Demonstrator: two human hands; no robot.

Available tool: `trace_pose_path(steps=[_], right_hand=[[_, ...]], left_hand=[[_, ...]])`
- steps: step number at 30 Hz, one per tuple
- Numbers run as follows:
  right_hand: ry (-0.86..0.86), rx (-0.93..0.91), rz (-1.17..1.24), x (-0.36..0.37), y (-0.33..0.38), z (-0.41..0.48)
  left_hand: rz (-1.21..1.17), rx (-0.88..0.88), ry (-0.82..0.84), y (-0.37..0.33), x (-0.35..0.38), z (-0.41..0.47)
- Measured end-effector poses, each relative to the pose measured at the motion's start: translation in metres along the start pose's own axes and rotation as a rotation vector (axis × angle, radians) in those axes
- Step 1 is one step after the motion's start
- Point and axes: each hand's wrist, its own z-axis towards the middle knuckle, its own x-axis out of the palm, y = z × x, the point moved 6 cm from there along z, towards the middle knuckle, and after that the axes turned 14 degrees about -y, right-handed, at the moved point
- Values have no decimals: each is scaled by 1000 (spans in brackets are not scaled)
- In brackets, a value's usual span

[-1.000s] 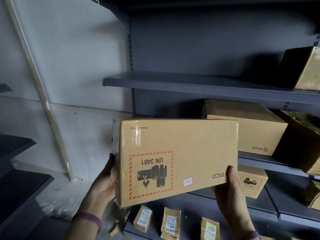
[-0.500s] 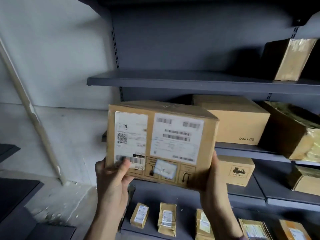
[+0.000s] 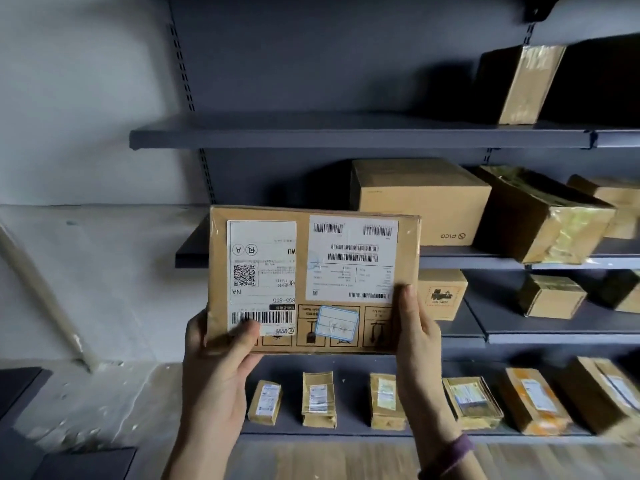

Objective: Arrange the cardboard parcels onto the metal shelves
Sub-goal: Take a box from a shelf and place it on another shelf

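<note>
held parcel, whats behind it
Behind the held parcel, a shelf edge shows at its left, the PICO box and a small printed box at its right. Whatever sits directly behind is covered.

A flat cardboard parcel (image 3: 313,280) is facing the camera, labels upside down, hanging in front of the grey metal shelves (image 3: 360,138).

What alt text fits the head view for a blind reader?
A left hand and right hand hold a flat brown cardboard parcel with white labels before dark grey metal shelves. Larger cardboard boxes sit on them; small packets line the lowest.
</note>
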Motion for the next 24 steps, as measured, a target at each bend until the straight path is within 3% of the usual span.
trace_pose_path(steps=[6, 11, 24], right_hand=[[-127, 0, -70, -36, 0, -21], [-325, -48, -131, -97, 5, -35], [-817, -86, -143, -301, 32, -43]], left_hand=[[-73, -130, 112, 12, 4, -16], [48, -238, 236, 42, 29, -40], [158, -506, 670, 149, 175, -160]])
